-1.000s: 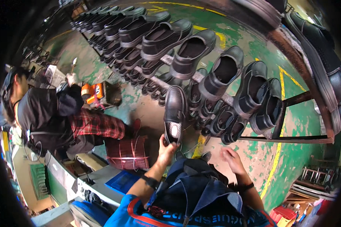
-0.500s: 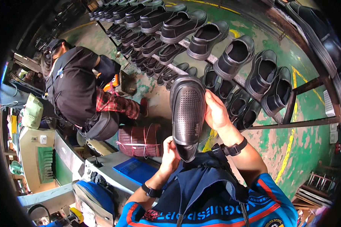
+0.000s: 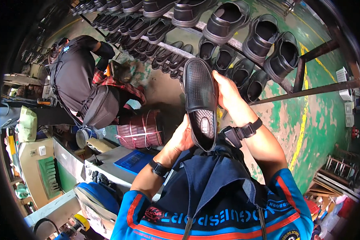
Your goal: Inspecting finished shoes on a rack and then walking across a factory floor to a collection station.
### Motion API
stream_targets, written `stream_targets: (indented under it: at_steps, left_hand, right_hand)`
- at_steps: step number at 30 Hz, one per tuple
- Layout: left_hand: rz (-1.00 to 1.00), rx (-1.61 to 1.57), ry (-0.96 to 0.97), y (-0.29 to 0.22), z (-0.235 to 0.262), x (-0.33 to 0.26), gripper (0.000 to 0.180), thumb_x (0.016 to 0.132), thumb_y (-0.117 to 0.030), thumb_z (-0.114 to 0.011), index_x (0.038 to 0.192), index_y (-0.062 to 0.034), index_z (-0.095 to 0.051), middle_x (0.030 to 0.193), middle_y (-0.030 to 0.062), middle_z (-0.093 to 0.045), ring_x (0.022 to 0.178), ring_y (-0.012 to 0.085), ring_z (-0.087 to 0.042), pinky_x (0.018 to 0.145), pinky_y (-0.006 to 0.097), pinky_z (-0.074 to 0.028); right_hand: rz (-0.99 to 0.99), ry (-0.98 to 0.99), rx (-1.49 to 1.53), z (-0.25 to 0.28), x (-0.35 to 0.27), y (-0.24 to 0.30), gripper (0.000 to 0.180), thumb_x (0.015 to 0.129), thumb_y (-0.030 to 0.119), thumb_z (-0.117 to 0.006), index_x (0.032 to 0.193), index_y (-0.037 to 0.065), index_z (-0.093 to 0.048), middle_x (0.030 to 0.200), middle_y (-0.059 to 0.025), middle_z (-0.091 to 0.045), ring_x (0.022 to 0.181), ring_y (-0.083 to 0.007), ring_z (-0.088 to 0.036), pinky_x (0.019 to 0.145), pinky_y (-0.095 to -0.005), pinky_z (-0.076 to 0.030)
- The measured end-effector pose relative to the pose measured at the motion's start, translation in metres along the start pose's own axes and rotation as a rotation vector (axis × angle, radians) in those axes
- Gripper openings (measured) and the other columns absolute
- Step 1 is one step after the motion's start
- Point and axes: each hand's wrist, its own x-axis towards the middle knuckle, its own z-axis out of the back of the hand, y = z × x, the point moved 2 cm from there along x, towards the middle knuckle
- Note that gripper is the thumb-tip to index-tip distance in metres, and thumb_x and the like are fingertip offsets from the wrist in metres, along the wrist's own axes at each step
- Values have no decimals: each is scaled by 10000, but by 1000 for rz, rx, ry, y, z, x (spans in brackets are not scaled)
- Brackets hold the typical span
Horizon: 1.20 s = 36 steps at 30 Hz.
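A black slip-on shoe (image 3: 199,94) with a dotted upper is held up in front of my chest, toe pointing away and its opening toward me. Inside the opening a textured insole with a pale oval mark shows. My left hand (image 3: 183,135) grips the heel end from the left side. Along the right side, near the middle of the shoe, my right hand (image 3: 227,91) holds it, thumb up and the other fingers mostly hidden underneath. Just beyond the toe stands a rack (image 3: 286,85) carrying rows of similar black shoes (image 3: 264,38).
At the left, a person (image 3: 74,76) in a dark top bends forward. Between us sits a dark red bundle (image 3: 140,130) tied with pale string. A bench with a blue plastic tray (image 3: 137,163) lies at my left, near a machine with a blue rounded part (image 3: 96,198).
The shoe has tipped, so its opening and insole now show more. Both hands keep hold of it. My view has shifted, and the rack sits higher in the picture.
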Motion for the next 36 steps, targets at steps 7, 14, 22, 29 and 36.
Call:
stream_targets:
  at_steps: [7, 14, 22, 29, 36]
  left_hand:
    - [85, -152, -14, 8, -7, 0, 696, 883, -563, -458, 1350, -48, -408, 1324, 188, -483, 1203, 360, -481, 1031, 539, -363]
    - [22, -72, 60, 10, -12, 2, 619, 909, -480, -480, 1328, -28, -428, 1286, 196, -512, 1158, 357, -519, 996, 534, -405]
    - [107, -177, 79, 8, -16, -3, 654, 885, -504, -505, 1327, -26, -432, 1288, 246, -492, 1182, 392, -494, 1001, 542, -394]
    - [20, 6, -27, -3, -6, 3, 649, 869, -460, -559, 1331, -23, -427, 1278, 249, -499, 1154, 380, -521, 945, 525, -453]
    - [57, -3, 2, -9, -23, 5, 472, 887, -268, -583, 1256, 10, -486, 1176, 219, -571, 1053, 342, -583, 899, 484, -496]
  right_hand:
    - [-19, -88, 46, 13, -15, -1, 298, 961, 231, -467, 1093, -10, -582, 1063, -135, -638, 946, -235, -613, 870, -368, -486]
    - [-37, -142, 29, 20, -16, -10, 289, 958, 219, -467, 1098, -7, -581, 1070, -139, -639, 950, -236, -614, 875, -373, -483]
    - [-18, -10, 69, 5, -29, -7, 302, 963, 232, -460, 1114, 0, -578, 1092, -126, -633, 973, -216, -605, 888, -359, -470]
    - [111, 50, 14, -8, -40, -2, 295, 956, 216, -473, 1146, 11, -567, 1111, -90, -620, 1003, -186, -586, 913, -332, -447]
    - [207, 101, -73, -25, -51, 3, 317, 979, 235, -420, 1164, 14, -551, 1098, -82, -622, 995, -171, -587, 903, -315, -444]
